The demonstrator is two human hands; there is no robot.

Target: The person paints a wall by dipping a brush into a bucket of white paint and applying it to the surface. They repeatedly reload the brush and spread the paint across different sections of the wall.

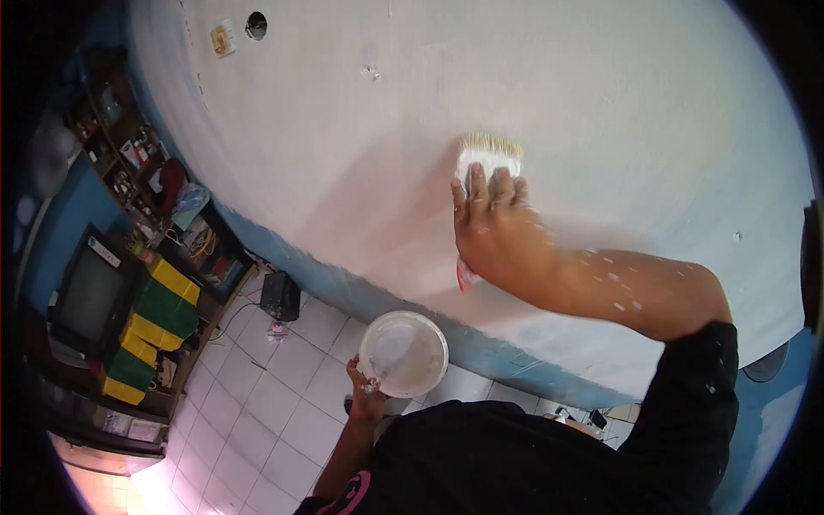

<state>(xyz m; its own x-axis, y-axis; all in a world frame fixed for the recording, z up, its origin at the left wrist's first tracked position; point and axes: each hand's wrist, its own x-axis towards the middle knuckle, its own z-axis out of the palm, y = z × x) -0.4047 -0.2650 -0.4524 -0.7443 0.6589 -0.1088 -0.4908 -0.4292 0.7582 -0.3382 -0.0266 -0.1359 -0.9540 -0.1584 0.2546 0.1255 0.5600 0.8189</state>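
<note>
A wide paintbrush (490, 153) is in my right hand (498, 219), with its pale bristles at the white-painted wall (592, 112). My fingers lie along the white paint-covered part of the brush, and a bit of its red handle shows below the palm. White paint specks dot the forearm. Lower down, my left hand (367, 390) grips the rim of a round white bucket (439, 330). Whitish paint coats the inside of the bucket, which hangs over the tiled floor.
Blue paint (335, 283) runs along the wall's lower edge. At left stand a shelf (112, 163) of small items, a television (90, 279) and a green and yellow cloth (154, 322). A black box (280, 296) sits on the white tiles (266, 403). The wall has a round hole (257, 26).
</note>
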